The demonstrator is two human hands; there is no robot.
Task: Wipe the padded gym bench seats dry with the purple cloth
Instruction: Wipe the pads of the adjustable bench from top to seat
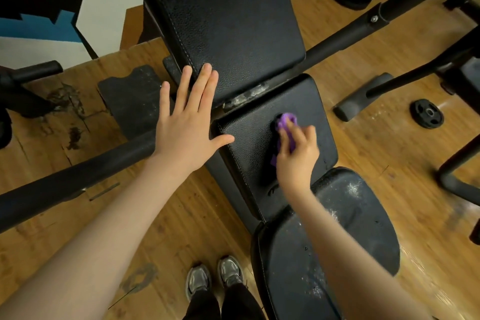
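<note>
— How is the left hand (pixel 185 122) set?

— Flat, palm down, fingers straight and close together, thumb spread out to the right. The bare forearm runs back to the lower left corner, nearly straight at the wrist.

— And the right hand (pixel 296 150)?

— Its fingers are curled in a grip round the purple cloth (pixel 287 125), knuckles up, a bit blurred. The cloth pokes out past the fingertips. The bare right forearm comes up from the lower right edge, wrist bent slightly inward.

— Do the hands touch?

— No, they sit apart, left one higher and further out.
</note>
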